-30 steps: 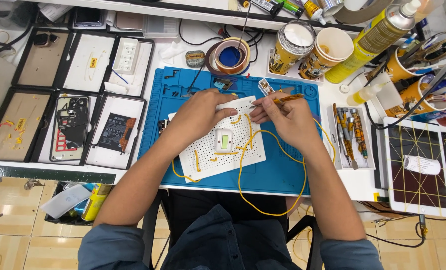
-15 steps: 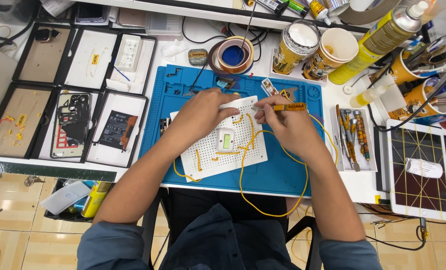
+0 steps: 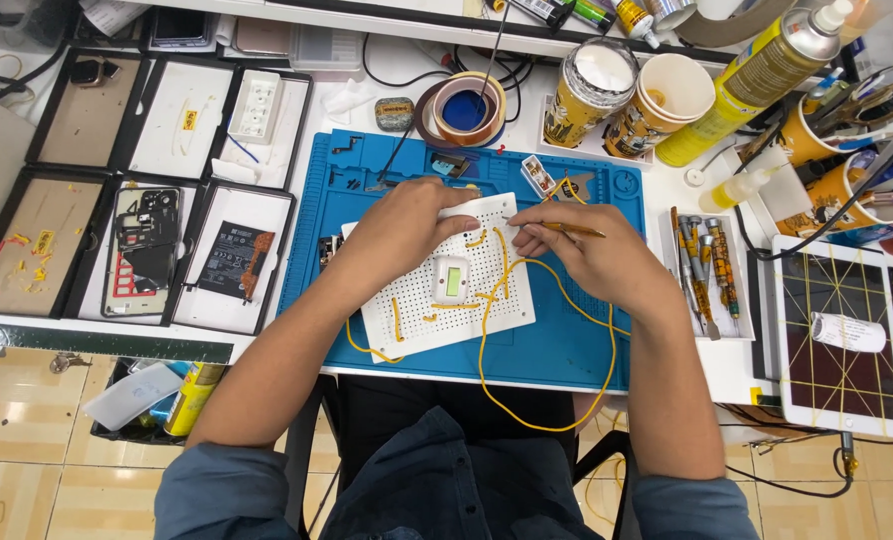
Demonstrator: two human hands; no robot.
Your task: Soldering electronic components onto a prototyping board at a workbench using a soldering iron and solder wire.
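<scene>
White perforated board [image 3: 447, 290] lies mid blue mat [image 3: 567, 340], small green-faced module [image 3: 453, 280] at centre. Left hand [image 3: 407, 225] at 11 o'clock, fingers curled over board's top edge, pressing it. Right hand [image 3: 592, 255] at 2 o'clock, pinching thin tweezers [image 3: 562, 228]. Yellow wire [image 3: 527, 400] loops toward 5 o'clock, off mat edge.

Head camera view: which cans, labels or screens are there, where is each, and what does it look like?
Spray can: top right, lying tilted, yellow-green, white cap.
Two printed cans: behind the blue mat, yellow and dark.
Small display: on the white breadboard between left hand and right hand, pale green.
</scene>
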